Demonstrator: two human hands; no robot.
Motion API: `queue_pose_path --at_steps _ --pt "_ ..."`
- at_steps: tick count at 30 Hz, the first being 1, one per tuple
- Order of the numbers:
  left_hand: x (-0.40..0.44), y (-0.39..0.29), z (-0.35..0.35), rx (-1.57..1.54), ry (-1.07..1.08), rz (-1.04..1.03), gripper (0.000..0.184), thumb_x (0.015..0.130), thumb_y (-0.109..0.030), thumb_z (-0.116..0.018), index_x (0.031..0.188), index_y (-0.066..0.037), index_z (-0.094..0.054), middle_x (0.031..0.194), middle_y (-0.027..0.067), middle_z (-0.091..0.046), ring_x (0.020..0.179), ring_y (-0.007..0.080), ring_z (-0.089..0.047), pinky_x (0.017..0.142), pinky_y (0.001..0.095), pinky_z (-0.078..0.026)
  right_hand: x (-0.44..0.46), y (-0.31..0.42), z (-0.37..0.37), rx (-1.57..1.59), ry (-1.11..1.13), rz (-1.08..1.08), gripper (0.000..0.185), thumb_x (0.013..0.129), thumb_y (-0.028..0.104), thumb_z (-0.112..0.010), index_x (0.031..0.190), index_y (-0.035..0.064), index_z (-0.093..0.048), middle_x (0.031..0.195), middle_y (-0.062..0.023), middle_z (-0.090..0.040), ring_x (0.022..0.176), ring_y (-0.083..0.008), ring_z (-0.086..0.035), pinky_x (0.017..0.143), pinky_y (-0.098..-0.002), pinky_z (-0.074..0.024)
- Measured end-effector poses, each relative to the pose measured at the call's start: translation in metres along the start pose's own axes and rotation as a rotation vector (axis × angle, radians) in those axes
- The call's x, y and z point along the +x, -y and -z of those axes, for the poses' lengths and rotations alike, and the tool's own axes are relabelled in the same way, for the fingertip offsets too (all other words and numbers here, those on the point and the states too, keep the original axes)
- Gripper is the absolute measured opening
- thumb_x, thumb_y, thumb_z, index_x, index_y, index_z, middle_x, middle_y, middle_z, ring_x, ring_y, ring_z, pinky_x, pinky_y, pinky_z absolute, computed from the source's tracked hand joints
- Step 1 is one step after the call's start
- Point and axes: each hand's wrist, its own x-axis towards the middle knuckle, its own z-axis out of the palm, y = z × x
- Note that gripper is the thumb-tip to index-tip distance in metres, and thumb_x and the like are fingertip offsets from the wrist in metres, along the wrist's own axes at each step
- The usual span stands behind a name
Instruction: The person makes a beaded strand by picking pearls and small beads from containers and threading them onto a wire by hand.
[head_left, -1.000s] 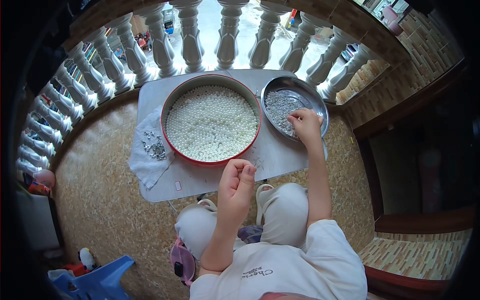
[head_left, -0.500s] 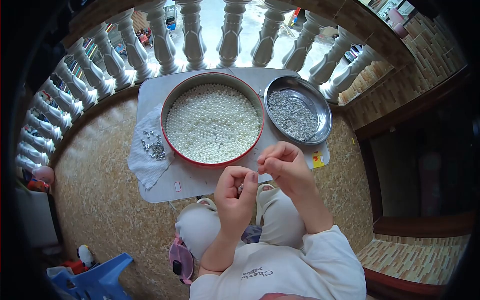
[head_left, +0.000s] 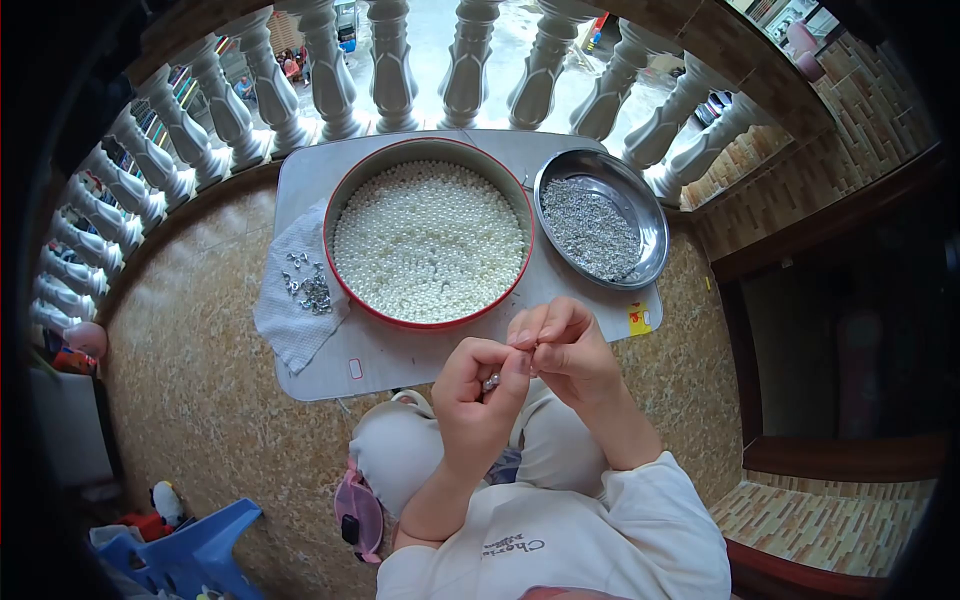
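Observation:
My left hand (head_left: 478,395) is closed, with a few pearl beads (head_left: 490,382) showing between its curled fingers. Its thumb and forefinger pinch right up against my right hand (head_left: 572,362), which is also closed in a pinch. What the right fingertips hold is too small to make out. Both hands are above my lap, at the near edge of the table. Just beyond them stands a round red-rimmed tin (head_left: 428,325) full of white pearl beads (head_left: 430,240). To its right, an oval steel dish (head_left: 655,235) holds small silvery pieces (head_left: 590,230).
A white cloth (head_left: 300,345) with small metal clasps (head_left: 312,290) lies on the left of the table (head_left: 400,365). A yellow sticker (head_left: 638,319) marks its right corner. White balusters (head_left: 390,70) rise behind. A blue plastic stool (head_left: 190,555) is at lower left.
My right hand has come down and closer to the left, so the fingertips now meet. The left hand has shifted slightly right. The view has moved a little.

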Motion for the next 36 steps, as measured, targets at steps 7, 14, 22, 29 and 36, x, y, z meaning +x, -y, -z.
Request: queue_pose_path --at_steps 7,14,22,29,36 --pt "0.000 -0.005 -0.003 -0.025 0.000 0.021 0.006 0.082 -0.004 -0.060 0.084 -0.004 -0.055 0.070 -0.0027 -0.053 0.057 0.0019 -0.038 0.049 0.0139 -0.030 0.001 0.000 -0.001 -0.012 0.037 0.044 0.020 0.071 -0.007 -0.068 0.079 0.0090 -0.060 0.086 -0.0100 -0.063 0.088 -0.0202 -0.057 0.074 -0.0279 -0.0493" --pt "0.001 -0.007 -0.003 0.030 0.038 0.025 0.004 0.086 -0.005 -0.057 0.086 -0.003 -0.054 0.072 -0.0021 -0.052 0.059 0.0023 -0.039 0.052 0.0142 -0.031 0.001 0.004 0.002 -0.118 0.036 0.094 0.020 0.071 -0.007 -0.068 0.079 0.0084 -0.060 0.089 -0.0112 -0.063 0.087 -0.0203 -0.058 0.072 -0.0272 -0.0497" --pt "0.006 0.008 -0.005 -0.135 0.028 0.045 0.013 0.094 -0.018 -0.049 0.094 -0.005 -0.049 0.063 -0.0041 -0.042 0.052 0.0017 -0.031 0.046 0.0151 -0.024 0.000 0.004 -0.029 -0.558 -0.146 0.315 0.009 0.077 0.000 -0.066 0.082 0.0057 -0.061 0.099 -0.0151 -0.061 0.085 -0.0199 -0.058 0.073 -0.0274 -0.0496" --pt "0.008 0.005 0.002 -0.311 0.103 0.144 0.016 0.095 -0.021 -0.046 0.095 -0.005 -0.048 0.063 -0.0041 -0.041 0.052 0.0019 -0.030 0.046 0.0156 -0.024 0.003 0.007 -0.007 -0.984 0.078 0.514 0.006 0.081 0.006 -0.063 0.086 0.0035 -0.062 0.104 -0.0166 -0.059 0.090 -0.0216 -0.058 0.075 -0.0284 -0.0493" --pt "0.009 -0.005 -0.004 -0.284 0.183 0.255 0.011 0.095 -0.016 -0.045 0.093 -0.005 -0.048 0.069 -0.0039 -0.043 0.058 0.0020 -0.034 0.053 0.0148 -0.029 0.001 0.006 -0.006 -1.178 -0.005 0.715 0.010 0.081 0.005 -0.063 0.090 0.0015 -0.062 0.101 -0.0164 -0.061 0.092 -0.0225 -0.059 0.074 -0.0273 -0.0496"
